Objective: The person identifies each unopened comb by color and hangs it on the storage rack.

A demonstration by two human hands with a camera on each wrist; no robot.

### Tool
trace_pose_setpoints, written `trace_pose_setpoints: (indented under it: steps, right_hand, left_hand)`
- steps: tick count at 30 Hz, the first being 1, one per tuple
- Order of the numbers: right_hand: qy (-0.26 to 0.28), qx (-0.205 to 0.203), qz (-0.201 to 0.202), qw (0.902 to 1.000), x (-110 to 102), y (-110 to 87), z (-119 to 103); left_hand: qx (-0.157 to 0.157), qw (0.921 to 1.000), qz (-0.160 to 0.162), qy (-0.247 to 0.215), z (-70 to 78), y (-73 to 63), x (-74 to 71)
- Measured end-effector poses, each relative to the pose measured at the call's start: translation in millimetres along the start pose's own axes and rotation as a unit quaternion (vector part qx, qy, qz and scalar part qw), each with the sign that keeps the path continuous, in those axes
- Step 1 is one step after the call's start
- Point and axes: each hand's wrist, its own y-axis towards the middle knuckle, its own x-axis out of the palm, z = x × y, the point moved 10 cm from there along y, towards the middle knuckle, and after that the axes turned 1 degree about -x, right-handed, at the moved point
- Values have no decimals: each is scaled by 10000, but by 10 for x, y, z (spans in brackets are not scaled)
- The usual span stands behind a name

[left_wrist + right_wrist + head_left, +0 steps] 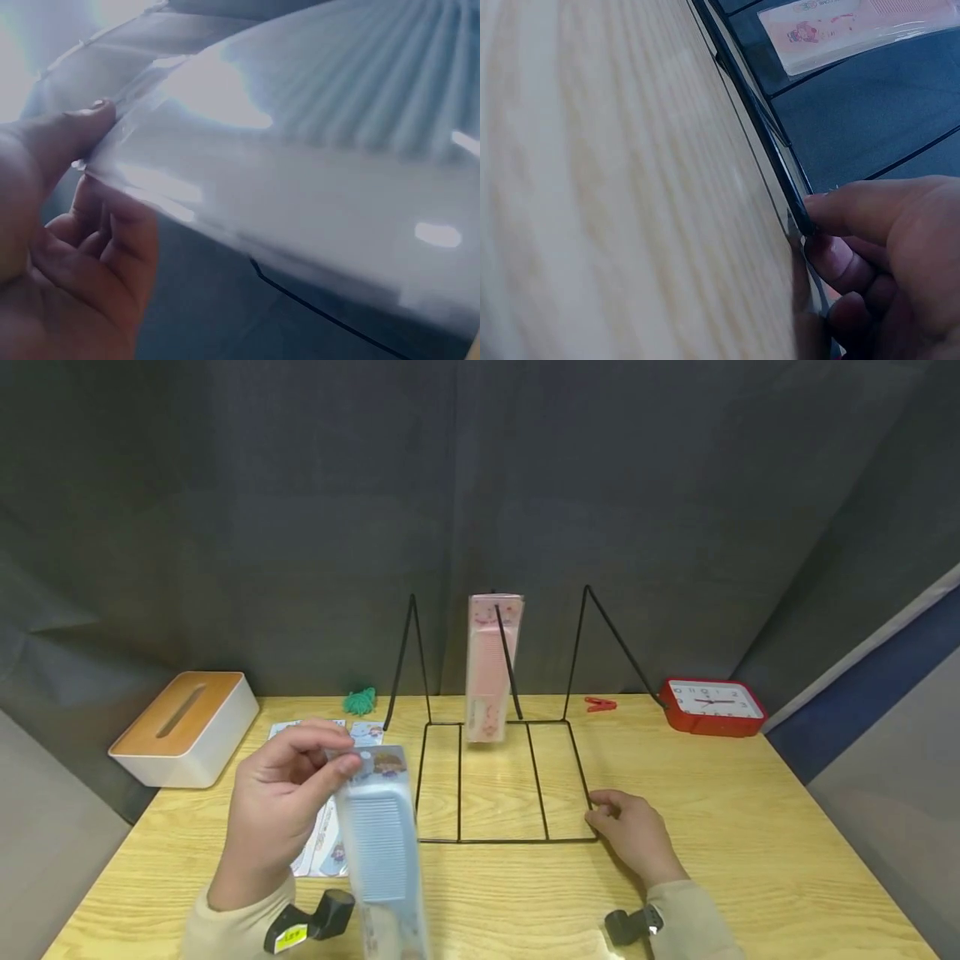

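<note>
Tissue box [202,735]: white body, tan slotted top; at the left side of the desk [510,897].
Left hand [273,802]: I see its grip clamped, thumb against fingers, on the top corner of the blue comb packet [382,852].
Printed cards [328,845]: on the desk, partly hidden behind the left hand.
Green yarn bundle [360,701]: near the back edge.
Blue comb packet: pale blue comb in clear wrap, held near the left front of the wire rack [460,781]; lower end runs out of my head view.
Wire rack: black, standing mid-desk, bent prongs rising at its back.
Pink comb packet [487,672]: hanging upright on the middle prong.
Red clip [601,703]: lying near the back edge, right of the base.
Right hand [636,837]: grip clamped, thumb and finger on the rack's right front corner.
Clock [716,706]: red case, white face; far right, its left corner overlapped by a prong in my view.
</note>
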Motion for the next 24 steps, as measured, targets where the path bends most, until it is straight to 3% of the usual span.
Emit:
trace_pose_setpoints:
  steps: [3,6,15,24]
  right_hand:
    - [20,-4,24,10000,-8,-2,3]
    - [27,-6,35,10000,-6,1,10]
    - [40,-21,105,9999,15,30,43]
    - [18,-23,102,9999,9,19,34]
  left_hand:
    - [-47,9999,35,104,41,45,19]
    - [-301,9985,153,427,12,70,20]
    - [-1137,9866,549,1037,-269,89,-46]
    - [-1381,9788,708,1339,-363,120,-74]
